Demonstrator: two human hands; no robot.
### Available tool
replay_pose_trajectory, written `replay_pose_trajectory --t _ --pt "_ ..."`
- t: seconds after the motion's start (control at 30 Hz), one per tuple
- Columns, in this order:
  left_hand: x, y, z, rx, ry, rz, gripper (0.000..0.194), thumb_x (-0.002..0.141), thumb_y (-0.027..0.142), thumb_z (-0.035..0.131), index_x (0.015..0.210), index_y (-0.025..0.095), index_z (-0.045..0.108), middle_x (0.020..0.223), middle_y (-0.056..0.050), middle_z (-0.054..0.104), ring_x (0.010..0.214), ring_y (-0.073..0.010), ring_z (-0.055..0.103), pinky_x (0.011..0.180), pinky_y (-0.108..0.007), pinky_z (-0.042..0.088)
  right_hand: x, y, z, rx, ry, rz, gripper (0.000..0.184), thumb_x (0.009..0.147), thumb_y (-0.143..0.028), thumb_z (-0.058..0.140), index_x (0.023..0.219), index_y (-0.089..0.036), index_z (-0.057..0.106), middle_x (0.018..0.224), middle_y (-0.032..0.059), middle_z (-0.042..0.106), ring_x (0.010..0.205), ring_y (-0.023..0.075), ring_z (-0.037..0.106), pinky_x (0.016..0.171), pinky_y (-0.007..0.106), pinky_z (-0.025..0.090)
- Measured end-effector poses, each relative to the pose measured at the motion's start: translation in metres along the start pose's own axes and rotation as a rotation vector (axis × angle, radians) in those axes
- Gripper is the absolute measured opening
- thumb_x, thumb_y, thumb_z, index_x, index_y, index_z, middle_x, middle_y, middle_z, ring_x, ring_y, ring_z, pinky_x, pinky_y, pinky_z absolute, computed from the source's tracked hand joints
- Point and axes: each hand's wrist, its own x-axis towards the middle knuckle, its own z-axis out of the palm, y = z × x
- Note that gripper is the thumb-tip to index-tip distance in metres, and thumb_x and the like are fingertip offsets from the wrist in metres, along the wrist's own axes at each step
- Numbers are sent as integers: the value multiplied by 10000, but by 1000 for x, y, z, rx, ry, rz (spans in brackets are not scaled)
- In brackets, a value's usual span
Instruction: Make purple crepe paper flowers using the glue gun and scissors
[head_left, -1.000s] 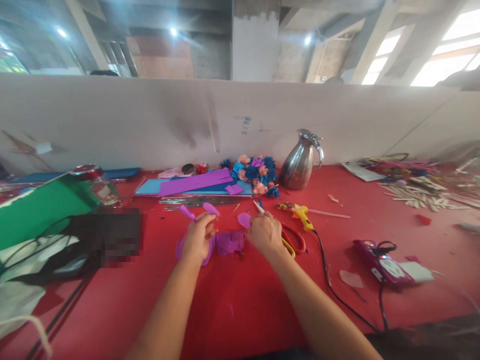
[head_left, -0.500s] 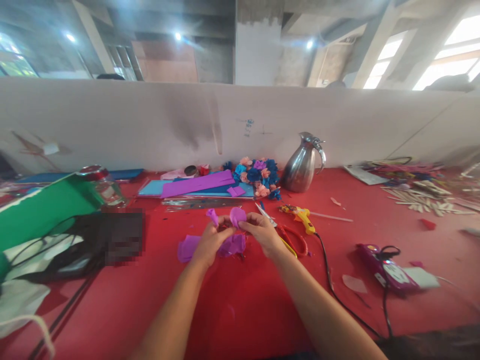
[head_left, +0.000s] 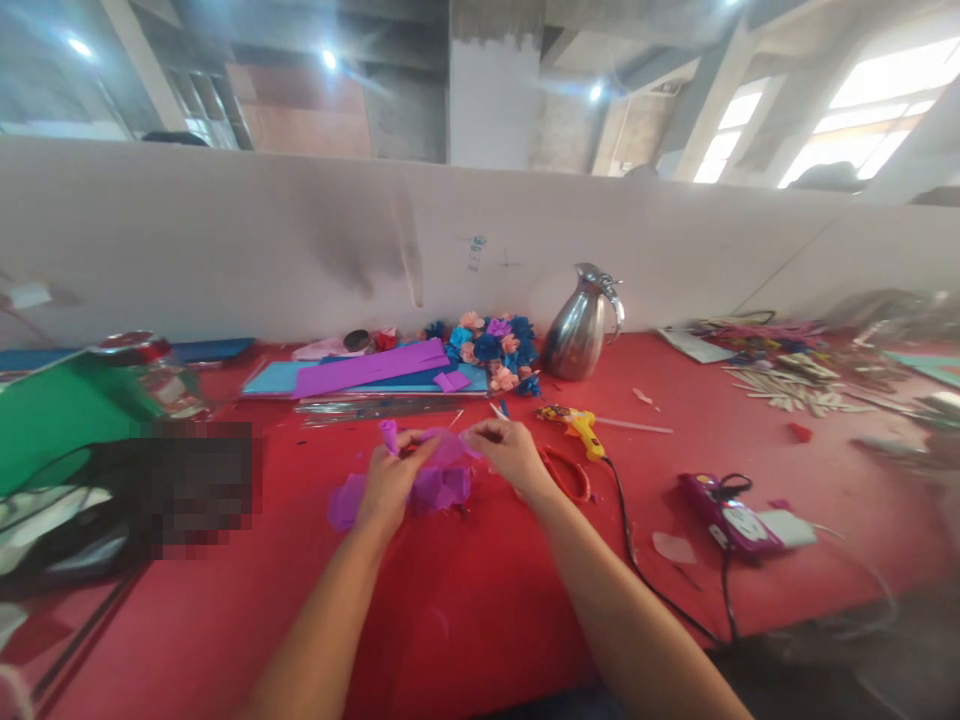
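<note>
A thin purple crepe paper petal (head_left: 448,447) is stretched between my two hands above the table. My left hand (head_left: 391,482) pinches its left edge and also keeps a small rolled purple paper bud (head_left: 388,436) upright by the forefinger. The petal's right edge is between the thumb and fingers of my right hand (head_left: 511,455). More purple crepe paper pieces (head_left: 442,488) lie on the red table below, partly covered by my left hand. Scissors with a red handle (head_left: 576,478) rest beside my right hand, which hides their middle.
Behind lie purple and blue paper sheets (head_left: 371,368), a heap of paper flowers (head_left: 491,345) and a steel jug (head_left: 581,325). To the right are a yellow glue gun (head_left: 585,432) with its cord, a purple power strip (head_left: 727,515) and wooden sticks (head_left: 787,390). A glass jar (head_left: 169,380) stands left.
My right hand has come left from over the scissors to meet my left hand. A petal, held upright half a second ago, is now spread sideways between both hands. The view has shifted right.
</note>
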Motion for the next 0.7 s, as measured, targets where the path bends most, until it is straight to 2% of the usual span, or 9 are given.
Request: replay_pose_trajectory --t 0.1,0.17,0.23,0.3,0.43,0.53,0.6,0.7 --pt "10 -9 -4 -122 37 -42 328 502 394 798 732 189 685 603 18 604 520 -101 504 480 -210 351 5 3 -45 -348 301 19 228 802 -331 511 862 -194 683 832 33 704 787 175 624 731 289 454" --pt "15 -12 -6 -160 47 -62 331 495 376 796 736 184 675 562 42 555 460 -67 429 449 -194 304 4 11 -80 -653 474 168 239 793 -288 513 938 -175 666 956 95 694 926 225 611 797 339 448" --pt "19 -13 -8 -136 62 -84 306 521 380 770 729 183 664 464 77 443 396 -49 326 410 -189 220 -1 24 -109 -858 519 394 318 750 -297 567 1007 -128 647 1094 195 641 1043 312 572 801 403 447" --pt "22 -15 -10 -90 91 -105 287 539 387 743 717 180 655 397 102 325 362 -47 246 396 -197 149 -4 38 -126 -872 432 533 307 717 -263 584 992 -149 656 1094 200 640 1030 322 588 760 395 457" --pt "30 -24 -12 -62 111 -108 234 526 356 713 642 176 618 369 106 294 355 -54 229 398 -202 151 -2 57 -134 -813 346 535 134 687 -215 582 774 -182 679 835 141 690 859 283 648 661 340 455" --pt "35 -34 -14 -36 110 -59 204 530 341 698 626 176 626 405 76 410 392 -69 327 423 -200 222 4 56 -137 -749 345 513 82 685 -249 591 682 -198 654 648 88 654 715 256 644 590 318 442" --pt "38 -39 -14 -13 108 -3 186 541 334 689 630 175 649 502 31 548 481 -97 456 487 -205 313 9 48 -140 -691 362 496 91 690 -246 572 698 -193 645 571 60 618 627 233 624 538 301 428" --pt "39 -42 -14 34 101 30 140 561 302 676 646 190 675 621 -12 652 617 -151 567 592 -236 392 15 25 -135 -540 373 409 189 697 -261 570 854 -174 630 612 37 628 599 188 613 512 263 432"
